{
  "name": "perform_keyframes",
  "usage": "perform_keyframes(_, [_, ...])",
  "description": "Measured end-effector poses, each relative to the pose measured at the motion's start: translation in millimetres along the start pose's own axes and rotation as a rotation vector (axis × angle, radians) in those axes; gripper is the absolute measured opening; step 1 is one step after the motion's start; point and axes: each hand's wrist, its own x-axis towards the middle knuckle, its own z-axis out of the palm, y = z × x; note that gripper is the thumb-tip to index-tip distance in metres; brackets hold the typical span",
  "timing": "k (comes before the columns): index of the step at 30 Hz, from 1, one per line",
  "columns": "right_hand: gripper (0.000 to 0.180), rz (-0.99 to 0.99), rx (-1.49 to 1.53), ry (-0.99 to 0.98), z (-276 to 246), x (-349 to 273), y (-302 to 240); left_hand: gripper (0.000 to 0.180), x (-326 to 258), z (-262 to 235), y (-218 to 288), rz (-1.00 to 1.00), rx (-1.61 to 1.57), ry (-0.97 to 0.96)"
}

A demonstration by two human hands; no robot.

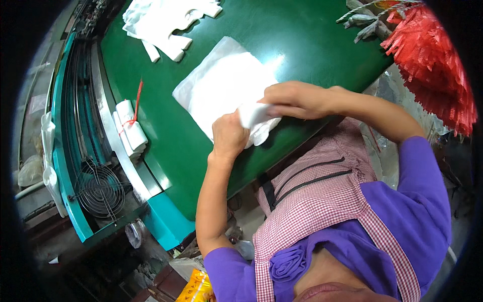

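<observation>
A stack of thin white plastic bags [221, 75] lies in front of me on a green tabletop [302, 45]. My left hand [230, 133] is closed at the stack's near edge. Beside it my right hand [297, 100] has its fingers pressed together. Between the two hands a bunched white fold [254, 115] is pinched and smeared by motion. Its loose end hangs over the lower corner of the stack. Parts of the fingers hide behind the plastic.
Left of the stack lies a rolled white bundle [131, 128] tied with red string. More white handled bags [166, 22] lie at the far left. Red plastic strips [427, 60] hang at the right. A teal-framed machine [80, 126] with a wire fan guard [100, 189] borders the table.
</observation>
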Motion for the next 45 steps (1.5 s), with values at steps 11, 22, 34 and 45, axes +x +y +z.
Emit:
perform_keyframes(11, [0.043,-0.178,-0.827,0.040,50,10,23,0.043,-73,17,56,0.145,0.045,0.204])
perform_keyframes(22, [0.061,-0.136,-0.821,0.135,40,28,23,0.037,-2,-15,2,-0.055,0.005,0.525])
perform_keyframes(34, [0.062,0.584,1.249,0.212,55,-39,-16,0.030,-4,-25,5,-0.140,-0.138,-0.049])
perform_keyframes(45, [0.037,-0.318,-0.200,-0.036,33,-15,33,0.029,-44,-41,7,0.000,-0.281,-0.234])
